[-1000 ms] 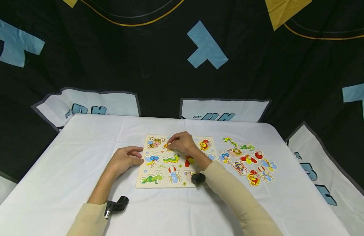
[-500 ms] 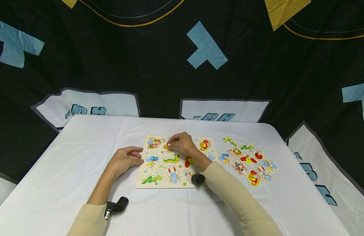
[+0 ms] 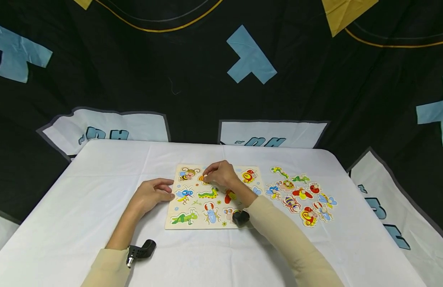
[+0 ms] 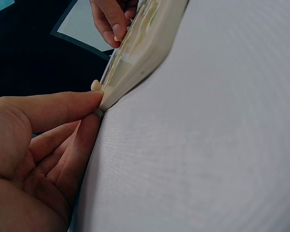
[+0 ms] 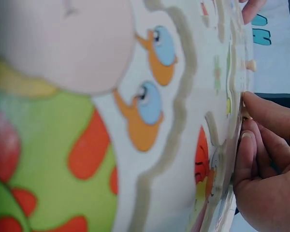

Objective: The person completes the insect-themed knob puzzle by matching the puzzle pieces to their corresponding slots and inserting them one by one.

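A wooden peg puzzle board (image 3: pixel 201 226) with cartoon insects lies on the table. My right hand (image 3: pixel 223 174) pinches the peg (image 5: pixel 246 116) of an orange puzzle piece (image 3: pixel 203 180) in the board's far row, with the fingers covering much of that piece. At the board's left edge, my left hand (image 3: pixel 149 194) touches with thumb and index fingertips set apart, the other fingers bent beneath. A pale peg (image 4: pixel 95 85) stands close to these fingertips in the left wrist view. Part of the board is hidden under the right forearm.
Several loose insect cutouts lie right of the board, among them a spider (image 3: pixel 291 204) and a green caterpillar (image 3: pixel 279 172). A white cloth (image 3: pixel 81 215) covers the table. Black wrist devices (image 3: pixel 144 248) sit on both wrists. A black curtain (image 3: pixel 193 79) hangs behind.
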